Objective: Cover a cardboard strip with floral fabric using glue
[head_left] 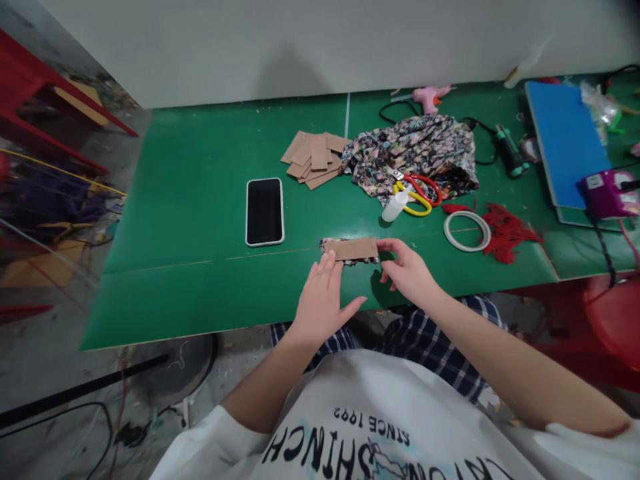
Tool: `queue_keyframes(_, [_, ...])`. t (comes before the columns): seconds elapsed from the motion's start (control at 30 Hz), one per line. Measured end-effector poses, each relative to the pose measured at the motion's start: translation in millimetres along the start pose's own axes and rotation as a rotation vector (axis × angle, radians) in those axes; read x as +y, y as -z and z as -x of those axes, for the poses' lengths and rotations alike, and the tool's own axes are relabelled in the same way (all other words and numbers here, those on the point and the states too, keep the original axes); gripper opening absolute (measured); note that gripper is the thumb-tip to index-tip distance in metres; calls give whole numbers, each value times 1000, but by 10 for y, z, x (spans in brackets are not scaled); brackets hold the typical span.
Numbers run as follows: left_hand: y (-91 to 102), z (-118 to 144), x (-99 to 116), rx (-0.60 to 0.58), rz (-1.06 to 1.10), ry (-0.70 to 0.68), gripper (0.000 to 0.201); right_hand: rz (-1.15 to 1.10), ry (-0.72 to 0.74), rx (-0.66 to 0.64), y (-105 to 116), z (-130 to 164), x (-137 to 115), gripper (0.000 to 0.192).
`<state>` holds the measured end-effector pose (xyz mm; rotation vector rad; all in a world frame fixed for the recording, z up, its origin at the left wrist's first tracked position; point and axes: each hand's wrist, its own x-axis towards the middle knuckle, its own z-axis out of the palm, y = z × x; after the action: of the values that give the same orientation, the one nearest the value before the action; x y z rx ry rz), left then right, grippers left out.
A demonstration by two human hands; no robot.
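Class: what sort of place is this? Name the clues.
Probably a craft workshop: a green worktable holds scissors, a pink glue gun, floral fabric and stacked cardboard pieces.

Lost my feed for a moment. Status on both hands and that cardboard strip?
Left hand flat, fingertips on cardboard strip. Right hand pinching its right end. Strip lies on floral fabric scrap. Phone apart, left.
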<state>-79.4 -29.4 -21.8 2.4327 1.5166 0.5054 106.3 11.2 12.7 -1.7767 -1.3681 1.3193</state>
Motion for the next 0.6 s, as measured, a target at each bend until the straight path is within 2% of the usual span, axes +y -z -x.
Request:
queue_keyframes(0.27, [-31, 7, -15, 12, -20, -17, 67, 413, 101, 6, -5, 92, -120, 42])
queue_keyframes(0.47, [-41, 4, -3, 12, -40, -11, 66, 451, 106, 39, -23, 126, -109, 47])
queue_keyframes(0.6, [-40, 1, -5, 19, -49, -14, 65, 559, 162, 89, -25, 145, -38, 48])
